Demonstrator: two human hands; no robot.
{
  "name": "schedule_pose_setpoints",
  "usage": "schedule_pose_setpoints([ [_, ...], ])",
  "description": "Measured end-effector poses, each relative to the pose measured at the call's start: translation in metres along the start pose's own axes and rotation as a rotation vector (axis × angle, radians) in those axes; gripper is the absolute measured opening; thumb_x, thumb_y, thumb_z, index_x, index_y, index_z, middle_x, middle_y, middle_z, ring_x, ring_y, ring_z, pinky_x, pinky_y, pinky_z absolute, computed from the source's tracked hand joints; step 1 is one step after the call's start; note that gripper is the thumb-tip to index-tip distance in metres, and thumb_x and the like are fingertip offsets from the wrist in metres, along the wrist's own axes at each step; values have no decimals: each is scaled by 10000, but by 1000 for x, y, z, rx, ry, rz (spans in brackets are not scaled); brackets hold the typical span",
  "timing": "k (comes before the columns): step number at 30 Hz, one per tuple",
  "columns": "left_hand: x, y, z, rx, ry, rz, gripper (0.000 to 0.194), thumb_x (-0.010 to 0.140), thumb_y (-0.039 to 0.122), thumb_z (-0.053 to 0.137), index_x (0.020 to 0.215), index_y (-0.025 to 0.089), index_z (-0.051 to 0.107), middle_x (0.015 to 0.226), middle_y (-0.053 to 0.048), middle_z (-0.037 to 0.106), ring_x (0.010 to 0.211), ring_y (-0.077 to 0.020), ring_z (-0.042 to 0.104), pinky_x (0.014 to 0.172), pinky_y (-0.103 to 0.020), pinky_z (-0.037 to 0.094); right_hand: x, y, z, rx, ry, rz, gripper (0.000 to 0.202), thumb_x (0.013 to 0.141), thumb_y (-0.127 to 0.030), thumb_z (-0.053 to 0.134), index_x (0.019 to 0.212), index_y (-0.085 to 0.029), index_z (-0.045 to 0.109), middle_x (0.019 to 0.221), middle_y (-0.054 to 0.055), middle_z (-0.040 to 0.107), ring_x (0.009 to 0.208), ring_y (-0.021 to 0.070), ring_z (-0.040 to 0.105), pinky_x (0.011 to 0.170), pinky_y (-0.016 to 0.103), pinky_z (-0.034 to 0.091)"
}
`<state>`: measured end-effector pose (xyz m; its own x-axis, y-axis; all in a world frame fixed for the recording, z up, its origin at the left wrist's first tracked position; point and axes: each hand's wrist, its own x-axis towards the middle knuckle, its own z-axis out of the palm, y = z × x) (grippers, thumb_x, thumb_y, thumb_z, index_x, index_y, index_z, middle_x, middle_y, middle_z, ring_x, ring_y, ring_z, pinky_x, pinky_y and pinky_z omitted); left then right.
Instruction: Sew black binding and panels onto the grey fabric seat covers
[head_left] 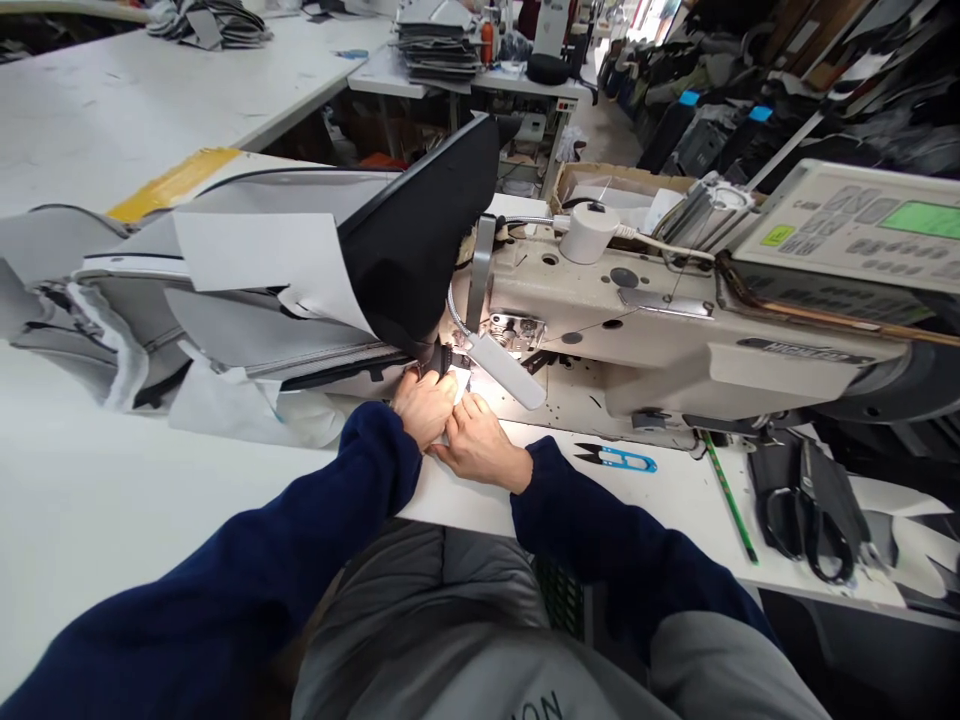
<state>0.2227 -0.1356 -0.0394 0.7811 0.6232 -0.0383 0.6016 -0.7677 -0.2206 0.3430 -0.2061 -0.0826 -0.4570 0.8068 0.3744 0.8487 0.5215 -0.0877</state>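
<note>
Head view: from the left edge to the centre, the work [255, 255], a bulky heap of grey panels, lies on the bench [67, 490], probably so that the flat surface bears its weight and only the right end needs guiding; its black panel [424, 230] stands tilted upward at the centre, seemingly propped by the machine's head and so out of the fingers' way; just below that panel, the left hand [426, 408] has its fingers bunched narrow and bent over the work's right end, tips at a white patch [462, 385]; the right hand [478, 442] sits just beside it, fingers close together and reaching to the patch's lower edge; whether either hand pinches or merely presses I cannot tell, though such closeness suggests steadying a small area.

Above the right hand, the lamp [507, 370] slants down to the right, likely to light that spot; the machine [547, 290] fills the right centre; farther right on the bench lie snips [634, 461], a pencil [729, 497] and scissors [808, 530], presumably parked within easy reach.

As for direction, the work's long axis runs roughly level across the frame, its narrower end pointing right, into the machine; the black panel's upper edge climbs toward the upper right.
</note>
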Motion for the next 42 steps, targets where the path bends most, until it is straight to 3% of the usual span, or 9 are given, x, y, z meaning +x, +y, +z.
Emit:
schedule_pose_setpoints([
  [6, 8, -8, 0, -9, 55, 67, 180, 878, 198, 439, 952, 134, 590, 997, -95, 609, 876, -248, 488, 736, -450, 343, 4, -1, 2, 13, -27, 41, 524, 905, -456, 435, 1046, 15, 617, 1090, 269, 576, 1113, 365, 470, 966, 541, 352],
  [10, 9, -9, -3, -26, 33, 78, 172, 858, 190, 450, 931, 129, 593, 963, -98, 601, 863, -258, 492, 725, -452, 335, 4, -1, 2, -2, -43, 46, 514, 899, -450, 444, 1062, 9, 609, 1073, 264, 579, 1099, 357, 475, 969, 546, 341],
  [16, 7, -7, -3, -65, 43, 40, 210, 877, 228, 443, 996, 139, 590, 1093, -109, 586, 863, -259, 505, 748, -460, 330, 4, 2, 1, 0, -61, 32, 472, 904, -431, 432, 1020, -15, 623, 1037, 243, 585, 1053, 331, 475, 961, 522, 337],
  [22, 5, 2, -8, -93, -40, 0, 285, 861, 177, 427, 1082, 113, 595, 1253, -129, 556, 879, -281, 527, 823, -500, 327, 5, 2, -1, -13, -75, 0, 416, 915, -382, 397, 962, -59, 654, 914, 188, 599, 933, 293, 491, 908, 495, 348],
  [34, 12, 6, -23, -94, -78, -42, 305, 873, 163, 395, 1084, 58, 590, 1134, -168, 603, 894, -287, 544, 798, -491, 329, 5, 1, -2, -33, -118, -8, 399, 900, -349, 400, 910, -78, 692, 833, 168, 601, 884, 293, 479, 871, 492, 344],
  [42, 19, -3, -12, -131, -31, 15, 265, 853, 181, 428, 1010, 81, 616, 1059, -166, 623, 925, -298, 531, 808, -491, 330, 8, 0, 0, -56, -123, 8, 455, 916, -403, 382, 918, -63, 685, 893, 193, 607, 945, 319, 485, 932, 526, 322],
])
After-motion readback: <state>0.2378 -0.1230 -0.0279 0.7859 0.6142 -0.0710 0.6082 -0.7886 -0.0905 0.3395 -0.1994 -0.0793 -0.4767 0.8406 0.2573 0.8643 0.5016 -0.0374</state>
